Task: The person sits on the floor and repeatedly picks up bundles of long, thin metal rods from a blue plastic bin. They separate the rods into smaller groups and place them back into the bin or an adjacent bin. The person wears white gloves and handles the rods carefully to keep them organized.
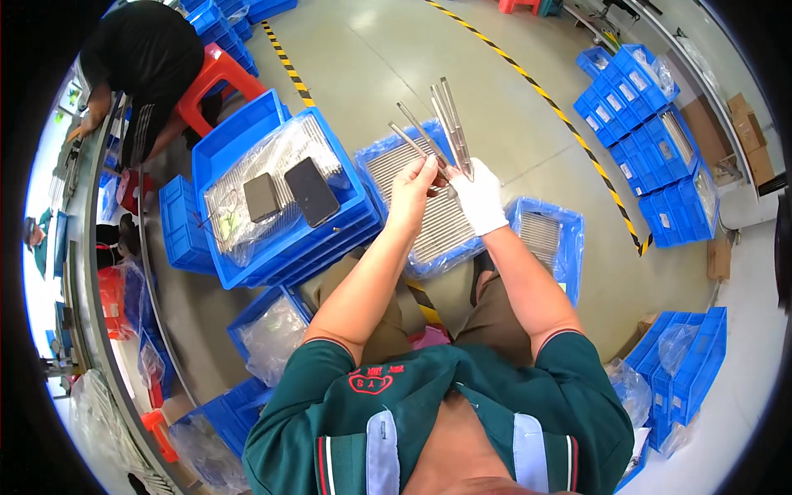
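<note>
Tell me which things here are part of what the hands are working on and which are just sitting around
In use:
- thin metal rods, fanned out, held by both hands
- bare left hand
- white-gloved right hand
- blue crate of rods under the hands

Lying about:
- two dark phones on the plastic-covered crate
- red stool
- stacked blue crates by the striped floor line

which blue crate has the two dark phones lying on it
The large blue crate to the person's left, topping a stack. Two dark phones lie on its clear plastic cover; the other crates show only metal rods or plastic liners.
</note>
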`<state>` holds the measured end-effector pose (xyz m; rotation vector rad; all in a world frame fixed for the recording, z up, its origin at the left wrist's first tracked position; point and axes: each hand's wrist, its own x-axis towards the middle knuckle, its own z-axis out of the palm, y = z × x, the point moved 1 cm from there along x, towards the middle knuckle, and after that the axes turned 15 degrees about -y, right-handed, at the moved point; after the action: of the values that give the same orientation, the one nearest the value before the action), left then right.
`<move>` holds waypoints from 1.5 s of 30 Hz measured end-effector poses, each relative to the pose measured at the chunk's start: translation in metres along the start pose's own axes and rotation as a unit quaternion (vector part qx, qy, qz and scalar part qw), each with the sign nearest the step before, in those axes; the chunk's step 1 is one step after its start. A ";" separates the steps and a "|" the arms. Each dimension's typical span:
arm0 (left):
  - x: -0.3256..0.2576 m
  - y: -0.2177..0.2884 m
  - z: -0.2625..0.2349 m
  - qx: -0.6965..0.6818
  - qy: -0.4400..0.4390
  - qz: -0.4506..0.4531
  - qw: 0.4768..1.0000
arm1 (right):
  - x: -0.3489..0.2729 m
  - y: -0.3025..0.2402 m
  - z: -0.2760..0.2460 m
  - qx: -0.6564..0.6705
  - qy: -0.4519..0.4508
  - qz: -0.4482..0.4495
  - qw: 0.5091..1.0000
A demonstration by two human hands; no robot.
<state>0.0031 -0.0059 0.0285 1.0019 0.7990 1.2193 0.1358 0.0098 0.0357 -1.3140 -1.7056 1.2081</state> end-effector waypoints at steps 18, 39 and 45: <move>-0.010 -0.009 0.012 -0.173 -0.222 -0.142 0.949 | 0.026 0.007 -0.029 0.395 -0.055 0.083 0.913; -0.026 0.009 -0.007 0.125 -0.248 -0.206 0.938 | 0.053 0.038 -0.104 0.415 0.199 0.074 0.885; -0.010 0.003 0.008 -0.292 -0.280 -0.095 0.910 | 0.036 0.014 -0.033 0.330 0.098 0.095 0.934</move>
<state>0.0079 -0.0170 0.0338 0.6940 0.0553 0.8494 0.1602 0.0545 0.0333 -1.1341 -0.9130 1.5244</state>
